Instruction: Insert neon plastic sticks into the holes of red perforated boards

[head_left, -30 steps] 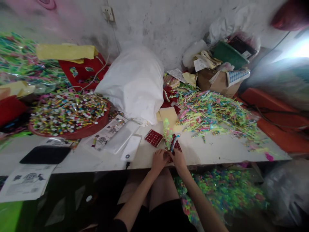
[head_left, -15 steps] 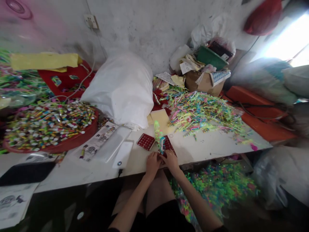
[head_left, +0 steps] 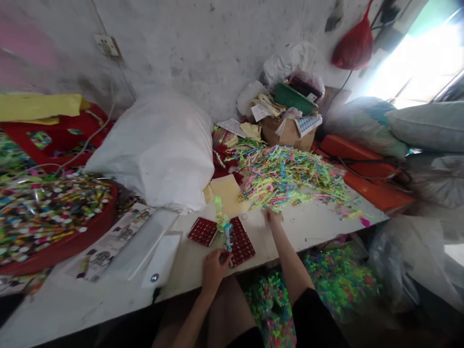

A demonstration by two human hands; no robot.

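My left hand (head_left: 215, 266) is at the table's front edge, thumb and fingers closed on the near end of a small bundle of colourful plastic strips (head_left: 225, 232). The bundle is green at its far end and blue and white nearer me. It extends across the gap between two dark red boards with pale marks, a smaller left board (head_left: 203, 231) and a larger right board (head_left: 243, 244). My right hand (head_left: 272, 217) reaches to the near edge of a big heap of similar strips (head_left: 290, 169). Its fingers are drawn together; what they pinch is too small to name.
A bulging white sack (head_left: 159, 150) stands behind, left of a yellow paper sheet (head_left: 228, 193). A red basin (head_left: 108, 212) of small colourful pieces is at left, near a white power bank-like slab (head_left: 161, 261). A cardboard box (head_left: 286, 133) stands behind the heap.
My right hand has left the bundle and moved right and forward to the heap of strips. My left hand stays at the bundle's near end. The view has turned slightly right.
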